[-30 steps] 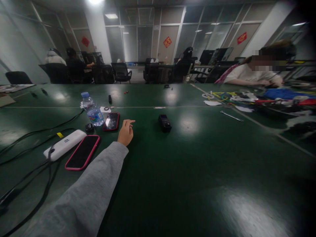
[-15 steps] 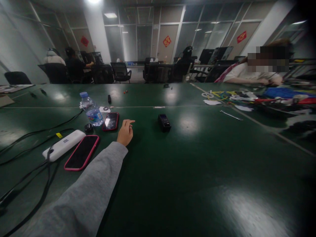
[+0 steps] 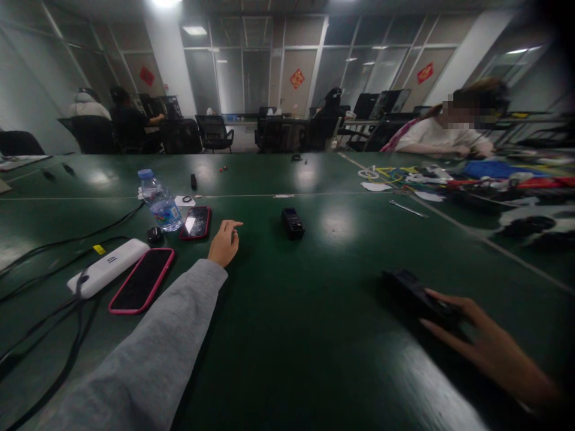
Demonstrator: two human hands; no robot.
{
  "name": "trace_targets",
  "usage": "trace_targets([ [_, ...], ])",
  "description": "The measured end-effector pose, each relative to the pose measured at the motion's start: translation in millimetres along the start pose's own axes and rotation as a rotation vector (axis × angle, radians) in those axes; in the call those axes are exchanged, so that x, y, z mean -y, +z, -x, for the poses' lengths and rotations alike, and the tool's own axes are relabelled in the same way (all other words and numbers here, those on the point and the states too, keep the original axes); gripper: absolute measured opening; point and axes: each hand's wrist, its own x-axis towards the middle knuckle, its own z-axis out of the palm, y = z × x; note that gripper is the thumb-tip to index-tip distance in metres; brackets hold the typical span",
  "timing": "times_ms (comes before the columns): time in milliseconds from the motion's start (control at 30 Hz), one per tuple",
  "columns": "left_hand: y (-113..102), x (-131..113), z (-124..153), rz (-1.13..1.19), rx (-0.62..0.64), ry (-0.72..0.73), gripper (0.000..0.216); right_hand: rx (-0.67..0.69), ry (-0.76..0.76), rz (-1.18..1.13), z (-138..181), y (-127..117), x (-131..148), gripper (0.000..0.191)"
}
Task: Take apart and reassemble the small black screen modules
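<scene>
My left hand point(image 3: 224, 242) hovers over or rests on the green table, with the index finger stretched out and the other fingers loosely bent. Nothing shows in it. To its right stands a small black device with a screen and buttons point(image 3: 293, 223), apart from the fingers. A phone in a red case point(image 3: 196, 222) lies just left of this hand. At the lower right, my right hand point(image 3: 483, 341) grips a long black handheld device point(image 3: 413, 293) between thumb and fingers. Motion blur hides its details, and I cannot tell whether it touches the table.
On the left are a water bottle point(image 3: 159, 200), a white power bank point(image 3: 109, 268), a second phone in a pink case point(image 3: 142, 281) and black cables. A wrench point(image 3: 408, 208) lies at right, before a heap of cables point(image 3: 395, 173). A person point(image 3: 442, 134) sits behind the heap.
My right hand has come into view from the lower right, holding the long black device. My left hand keeps its pose. The whole view has shifted slightly.
</scene>
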Motion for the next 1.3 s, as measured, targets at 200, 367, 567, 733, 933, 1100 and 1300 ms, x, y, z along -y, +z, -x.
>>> trace_targets([
  [200,-2.4,-6.8,0.9,-0.023,0.077,0.012,0.028,0.390,-0.299,-0.142,-47.5,92.4,110.6,0.054],
  [367,-0.8,-8.3,0.8,0.010,0.166,-0.033,0.031,0.310,-0.479,-0.055,-89.0,155.5,188.3,0.053],
  [567,-0.1,-8.7,-1.3,0.027,0.271,-0.094,0.043,0.177,-0.517,0.083,-116.7,202.6,212.2,0.054],
  [733,2.9,-5.7,-5.2,0.002,0.293,-0.123,0.046,0.176,-0.522,0.084,-116.7,204.0,213.8,0.053],
  [933,14.8,-8.2,-18.2,-0.067,0.333,-0.264,0.055,0.178,-0.508,0.044,-116.6,204.0,212.5,0.049],
  [1100,23.5,-14.0,-27.6,-0.043,0.329,-0.353,0.059,0.167,-0.472,0.013,-118.3,205.6,209.3,0.058],
  [1300,19.8,-13.1,-23.2,0.163,0.258,-0.350,0.051,0.153,-0.441,-0.124,-116.2,202.3,209.6,0.068],
])
